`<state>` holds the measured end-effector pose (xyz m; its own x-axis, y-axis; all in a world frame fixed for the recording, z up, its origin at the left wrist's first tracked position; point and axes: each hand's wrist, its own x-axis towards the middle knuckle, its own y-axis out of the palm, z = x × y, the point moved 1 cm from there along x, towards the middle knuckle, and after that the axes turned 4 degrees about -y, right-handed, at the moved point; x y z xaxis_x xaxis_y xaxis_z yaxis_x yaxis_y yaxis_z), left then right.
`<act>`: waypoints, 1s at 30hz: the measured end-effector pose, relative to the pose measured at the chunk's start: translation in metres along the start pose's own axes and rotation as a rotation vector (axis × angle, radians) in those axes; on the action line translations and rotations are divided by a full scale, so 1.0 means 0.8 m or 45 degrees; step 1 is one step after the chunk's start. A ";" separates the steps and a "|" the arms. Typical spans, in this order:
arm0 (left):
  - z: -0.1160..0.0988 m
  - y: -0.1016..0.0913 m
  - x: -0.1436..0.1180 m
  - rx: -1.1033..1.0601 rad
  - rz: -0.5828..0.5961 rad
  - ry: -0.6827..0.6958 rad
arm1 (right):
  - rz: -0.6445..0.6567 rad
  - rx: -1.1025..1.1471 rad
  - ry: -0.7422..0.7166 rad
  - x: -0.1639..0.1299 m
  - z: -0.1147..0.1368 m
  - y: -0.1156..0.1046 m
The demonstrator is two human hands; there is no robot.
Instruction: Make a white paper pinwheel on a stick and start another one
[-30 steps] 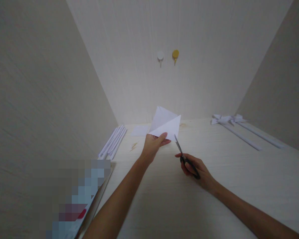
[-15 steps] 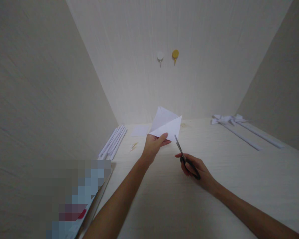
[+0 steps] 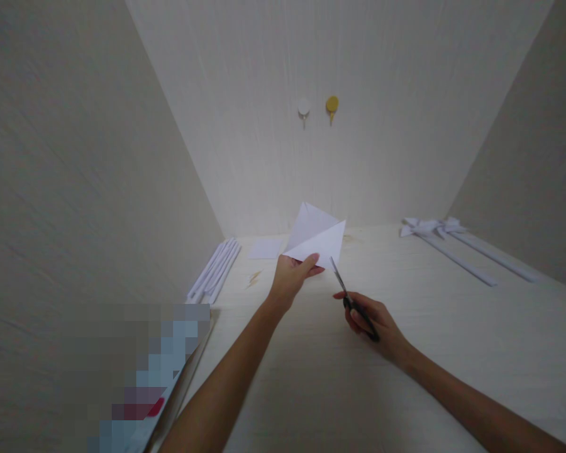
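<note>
A sheet of white paper (image 3: pixel 318 236), partly cut or folded along a diagonal, is pinched at its lower edge by my left hand (image 3: pixel 292 277), thumb on top. My right hand (image 3: pixel 370 321) grips a pair of black-handled scissors (image 3: pixel 361 318), its fingers in and around the handles. The metal blades point up toward the paper's lower right corner and look nearly closed. Whether the blade tips touch the paper I cannot tell.
Rolled white paper sticks (image 3: pixel 214 270) lie at the left. Behind my left hand lies a flat white square of paper (image 3: pixel 265 248). Paper pinwheels (image 3: pixel 427 228) on sticks rest at the right. Two hooks (image 3: pixel 332 105) hang on the back wall. A blurred-out object (image 3: pixel 170 365) stands at lower left.
Both hands keep nearly the same place. The scissors' handles have drawn slightly together, and the blades look more closed.
</note>
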<state>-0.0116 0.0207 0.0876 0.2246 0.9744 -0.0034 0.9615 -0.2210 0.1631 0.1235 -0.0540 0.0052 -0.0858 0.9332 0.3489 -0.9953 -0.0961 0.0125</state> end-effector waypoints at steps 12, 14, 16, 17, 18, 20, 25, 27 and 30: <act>-0.001 -0.001 0.000 -0.023 0.039 0.001 | -0.037 -0.231 -0.018 -0.003 -0.004 -0.006; -0.001 -0.001 0.001 -0.031 0.040 -0.003 | -0.034 -0.242 -0.018 -0.004 -0.003 -0.005; 0.000 -0.001 0.002 -0.032 0.041 -0.002 | -0.028 -0.256 -0.015 -0.004 -0.003 -0.005; 0.001 -0.002 0.002 -0.031 0.042 -0.001 | -0.025 -0.269 -0.014 -0.004 -0.003 -0.005; 0.001 -0.002 0.002 -0.031 0.046 -0.002 | -0.025 -0.285 -0.014 -0.004 -0.002 -0.006; 0.001 -0.003 0.003 -0.037 0.048 -0.005 | -0.031 -0.309 -0.018 -0.004 -0.002 -0.006; 0.000 -0.003 0.003 -0.053 0.055 0.001 | -0.048 -0.309 -0.009 -0.003 -0.003 -0.006; 0.000 -0.003 0.003 -0.044 0.062 0.002 | -0.045 -0.311 -0.010 -0.003 -0.002 -0.006; 0.001 -0.004 0.004 -0.032 0.070 -0.001 | -0.046 -0.298 -0.013 -0.002 -0.002 -0.005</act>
<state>-0.0141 0.0246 0.0859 0.2770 0.9609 0.0056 0.9435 -0.2731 0.1876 0.1274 -0.0550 0.0033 -0.0506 0.9310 0.3616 -0.9811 0.0214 -0.1923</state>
